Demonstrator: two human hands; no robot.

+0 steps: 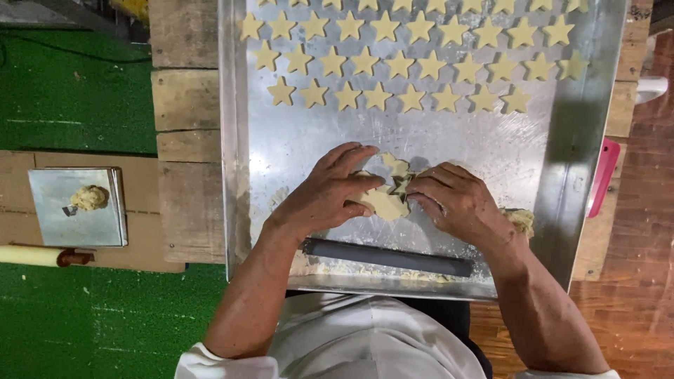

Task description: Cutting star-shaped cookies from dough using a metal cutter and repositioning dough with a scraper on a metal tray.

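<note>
We have both hands down on the steel baking tray point(242, 140), working the same small patch of dough. Our left hand point(326, 193) lies palm down with its fingers spread and lightly curled, fingertips resting on the pale dough sheet point(385, 203); it pins the dough and does not grip it. Our right hand point(453, 200) is curled tighter, fingertips pinched in at the edge of a star-shaped dough piece point(399, 168) that lies partly under our fingers (we cannot tell whether it is already lifted or flat on the metal).

The risk starts right there, we judge: the cut star looks thin and soft, so a pinch at 1 point could stretch or tear it, and dough clinging to the tray would bend an arm out of shape. Pressing too hard with the left hand could smear the remaining sheet.

Just behind our wrists lies a dark grey rolling rod point(386, 257), with a scrap lump of dough point(521, 221) by the right wrist; a careless forearm could nudge either.

Farther up the tray sit rows of finished star cookies point(400, 64), close together, so a star set down crooked could touch a neighbour and fuse with it. The tray rests on a wooden desk point(186, 105).
</note>
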